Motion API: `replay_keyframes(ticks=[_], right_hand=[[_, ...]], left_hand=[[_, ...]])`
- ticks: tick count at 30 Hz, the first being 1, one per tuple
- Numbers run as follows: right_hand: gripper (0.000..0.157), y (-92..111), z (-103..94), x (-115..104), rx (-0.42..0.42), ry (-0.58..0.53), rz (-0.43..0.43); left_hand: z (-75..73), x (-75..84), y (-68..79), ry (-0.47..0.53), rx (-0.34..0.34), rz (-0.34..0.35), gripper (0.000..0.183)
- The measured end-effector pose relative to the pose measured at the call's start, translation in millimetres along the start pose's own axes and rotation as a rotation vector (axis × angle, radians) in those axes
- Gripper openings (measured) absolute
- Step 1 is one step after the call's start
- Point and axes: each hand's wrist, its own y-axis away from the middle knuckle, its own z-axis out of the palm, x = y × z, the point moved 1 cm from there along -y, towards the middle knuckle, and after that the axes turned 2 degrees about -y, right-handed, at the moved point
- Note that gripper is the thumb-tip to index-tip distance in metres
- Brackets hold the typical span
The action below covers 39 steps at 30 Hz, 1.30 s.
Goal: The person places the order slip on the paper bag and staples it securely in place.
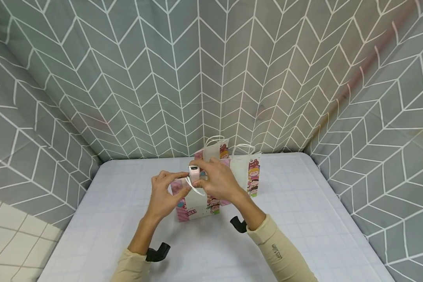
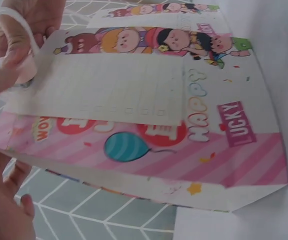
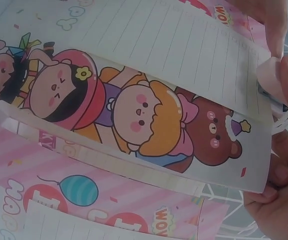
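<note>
A pink-and-white paper gift bag (image 1: 196, 212) with cartoon figures stands upright before me. A lined sheet of paper (image 2: 109, 87) lies against its front panel, up to the top edge. My right hand (image 1: 218, 180) grips a small pink object that looks like a mini stapler (image 1: 194, 173) at that top edge. The stapler (image 3: 272, 80) also shows at the bag's rim in the right wrist view. My left hand (image 1: 164, 194) pinches the bag's top edge beside it, near the white handle (image 1: 196, 188). The fingers' exact contact on the far side is hidden.
Two similar gift bags stand behind, one at the back (image 1: 211, 150) and one to the right (image 1: 240, 172), each with a pale sheet on its front. All stand on a white-covered table (image 1: 127, 188). Patterned grey curtains (image 1: 211, 78) enclose the back and sides.
</note>
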Motion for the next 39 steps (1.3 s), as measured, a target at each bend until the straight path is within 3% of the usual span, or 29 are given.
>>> replay_keyframes(ticks=[5,14,39], right_hand=[[0.051,-0.1,-0.8,-1.1,0.004,0.008,0.008],[0.05,1.1,2.6,-0.6,0.023,0.006,-0.004],[0.049,2.4,4.4,-0.6,0.083,0.064,-0.045]], left_hand=[[-0.4,1.0,-3.0,0.004,-0.049,0.017,0.049],[1.4,3.2,-4.2,0.023,0.004,0.014,0.046],[4.7,3.8,-6.1,-0.026,0.054,0.071,0.046]])
